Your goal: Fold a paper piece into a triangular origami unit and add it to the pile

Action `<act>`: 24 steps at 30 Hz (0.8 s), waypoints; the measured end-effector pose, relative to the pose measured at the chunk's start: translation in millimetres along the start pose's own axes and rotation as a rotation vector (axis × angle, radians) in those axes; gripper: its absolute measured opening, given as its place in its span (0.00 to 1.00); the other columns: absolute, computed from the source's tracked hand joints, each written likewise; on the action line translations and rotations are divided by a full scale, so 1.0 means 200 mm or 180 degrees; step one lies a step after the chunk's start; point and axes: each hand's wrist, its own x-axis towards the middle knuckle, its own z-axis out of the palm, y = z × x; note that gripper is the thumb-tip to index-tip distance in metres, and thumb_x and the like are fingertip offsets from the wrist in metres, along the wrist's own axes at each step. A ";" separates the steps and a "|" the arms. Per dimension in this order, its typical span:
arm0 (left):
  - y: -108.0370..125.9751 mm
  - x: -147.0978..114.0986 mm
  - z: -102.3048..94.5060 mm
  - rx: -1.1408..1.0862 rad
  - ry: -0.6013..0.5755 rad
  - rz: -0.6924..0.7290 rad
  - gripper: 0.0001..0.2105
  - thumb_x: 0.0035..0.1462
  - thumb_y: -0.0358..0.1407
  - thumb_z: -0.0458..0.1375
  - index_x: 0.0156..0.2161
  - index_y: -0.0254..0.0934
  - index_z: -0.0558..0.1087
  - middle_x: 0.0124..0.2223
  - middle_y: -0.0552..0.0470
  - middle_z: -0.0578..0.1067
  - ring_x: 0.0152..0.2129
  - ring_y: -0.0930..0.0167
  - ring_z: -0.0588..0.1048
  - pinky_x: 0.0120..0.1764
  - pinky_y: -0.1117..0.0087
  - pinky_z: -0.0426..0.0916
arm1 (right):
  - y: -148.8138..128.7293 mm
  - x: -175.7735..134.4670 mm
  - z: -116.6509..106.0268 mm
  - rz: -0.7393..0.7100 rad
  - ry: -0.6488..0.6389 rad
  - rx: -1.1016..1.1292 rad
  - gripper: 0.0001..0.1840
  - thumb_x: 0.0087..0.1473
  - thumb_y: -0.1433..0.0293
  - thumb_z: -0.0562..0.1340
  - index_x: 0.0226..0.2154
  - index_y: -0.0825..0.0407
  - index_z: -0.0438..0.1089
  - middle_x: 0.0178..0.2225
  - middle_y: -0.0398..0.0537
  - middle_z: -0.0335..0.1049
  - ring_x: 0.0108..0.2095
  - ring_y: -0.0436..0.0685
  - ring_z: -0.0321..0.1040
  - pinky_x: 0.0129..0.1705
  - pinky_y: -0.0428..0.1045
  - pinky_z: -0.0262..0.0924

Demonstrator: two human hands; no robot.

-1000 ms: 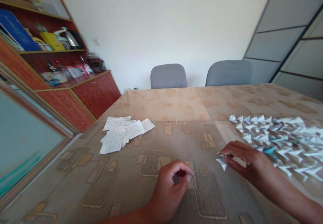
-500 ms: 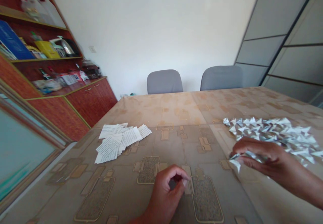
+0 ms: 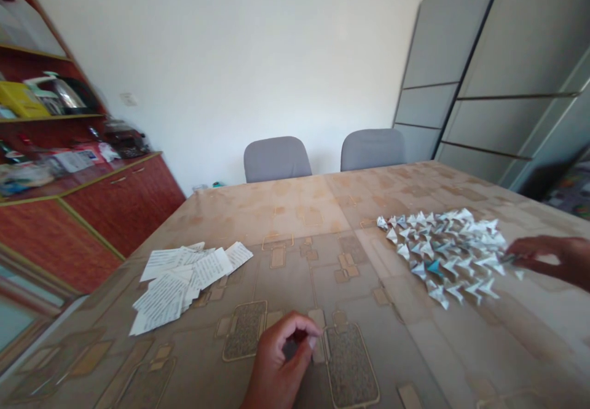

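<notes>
My left hand (image 3: pixel 282 360) rests near the front edge of the table (image 3: pixel 295 212) with its fingers curled in, nothing visible in them. My right hand (image 3: pixel 550 260) reaches in from the right. Its pinched fingertips hold a small folded paper piece (image 3: pixel 509 258) against the right side of a pile of folded paper triangles (image 3: pixel 440 249). That pile is white with printed text and one teal piece. A loose heap of printed paper slips (image 3: pixel 184 273) lies flat on the table to the left, well away from both hands.
The table wears a beige patterned cloth. Two grey chairs (image 3: pixel 276 158) (image 3: pixel 372 149) stand at the far side. A red-brown cabinet (image 3: pixel 115 200) with cluttered shelves lines the left wall. Tall grey lockers (image 3: pixel 483 89) stand at the right.
My right hand has carried the folded piece rightward, from the table in front of me across to the far side of the triangle pile. The view has turned right. My left hand has stayed put.
</notes>
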 end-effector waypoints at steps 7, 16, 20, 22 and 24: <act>0.01 -0.01 0.00 0.0026 0.0078 -0.0037 0.06 0.54 0.34 0.56 0.29 0.38 0.74 0.29 0.52 0.76 0.29 0.69 0.75 0.34 0.73 0.68 | 0.08 -0.20 0.15 -0.0265 -0.0904 0.0014 0.34 0.44 0.41 0.54 0.20 0.52 0.78 0.18 0.49 0.75 0.18 0.48 0.71 0.26 0.47 0.61; 0.00 -0.01 0.00 0.0027 0.0025 0.0022 0.06 0.54 0.34 0.56 0.29 0.39 0.74 0.29 0.53 0.77 0.28 0.70 0.75 0.33 0.74 0.69 | 0.03 -0.10 0.04 -0.0086 -0.0892 -0.0226 0.35 0.39 0.43 0.55 0.23 0.59 0.79 0.20 0.50 0.76 0.21 0.47 0.71 0.28 0.49 0.58; 0.00 -0.01 -0.01 -0.0098 0.0123 -0.0065 0.06 0.54 0.36 0.57 0.30 0.39 0.75 0.30 0.53 0.77 0.30 0.69 0.76 0.34 0.74 0.69 | -0.10 0.12 -0.06 0.0072 -0.0959 -0.0214 0.33 0.27 0.46 0.61 0.23 0.58 0.80 0.21 0.48 0.78 0.22 0.47 0.73 0.29 0.48 0.59; 0.00 -0.01 -0.01 -0.0189 0.0200 -0.0147 0.06 0.55 0.37 0.58 0.31 0.39 0.76 0.29 0.53 0.77 0.28 0.69 0.76 0.33 0.74 0.70 | -0.20 0.12 -0.09 0.0043 -0.1044 -0.0070 0.28 0.32 0.48 0.63 0.26 0.55 0.81 0.26 0.44 0.80 0.27 0.47 0.75 0.34 0.47 0.60; 0.01 -0.02 -0.02 -0.0146 0.0182 -0.0122 0.07 0.56 0.39 0.58 0.32 0.40 0.76 0.28 0.54 0.76 0.27 0.70 0.76 0.32 0.74 0.70 | -0.29 0.01 -0.15 0.0074 -0.1033 0.0061 0.25 0.35 0.50 0.63 0.25 0.54 0.80 0.26 0.40 0.79 0.28 0.45 0.74 0.33 0.44 0.59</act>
